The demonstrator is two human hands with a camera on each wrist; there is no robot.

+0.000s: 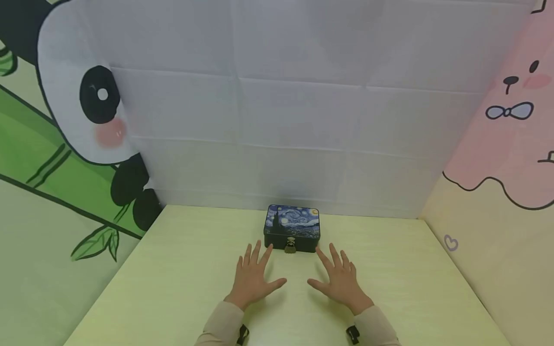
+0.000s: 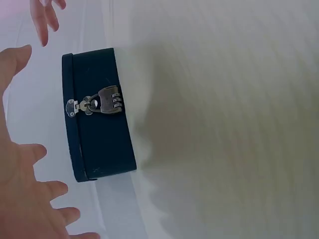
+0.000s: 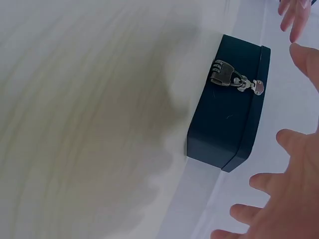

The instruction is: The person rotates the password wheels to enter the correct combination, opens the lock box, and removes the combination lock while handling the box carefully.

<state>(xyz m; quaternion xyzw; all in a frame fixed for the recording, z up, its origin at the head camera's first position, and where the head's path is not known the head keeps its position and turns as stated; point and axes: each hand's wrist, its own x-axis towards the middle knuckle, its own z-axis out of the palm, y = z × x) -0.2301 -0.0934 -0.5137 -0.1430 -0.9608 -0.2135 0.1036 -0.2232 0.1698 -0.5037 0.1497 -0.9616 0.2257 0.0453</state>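
At the far edge of the pale table (image 1: 173,269), close before the white backdrop (image 1: 298,115), stands a dark rectangular box (image 1: 292,228), lid down, a blue night-sky picture on its top. Box taken as reference for all positions below.

Key relation: the box lies straight ahead of both sets of fingertips, its long axis running left to right, crosswise to the reach, so each short end lies roughly ahead of one hand. Left hand (image 1: 251,281): on the near side of the box, index fingertip by its front left corner. Right hand (image 1: 343,283): also on the near side, index fingertip by the front right corner. Neither hand is clearly nearer the box; the two look about even.

Fingers: spread on both hands, thumbs pointing inward toward each other, nothing pinched. The wrist views show no contact with the box. Shadows beneath the hands suggest both are raised off the table.

On the middle of the box's front face hangs a padlock (image 2: 110,99), shackle through the metal hasp (image 2: 79,106). Sideways it falls between the two index fingertips, seemingly a little closer to the left one. Wheels visible; digits too small to read.
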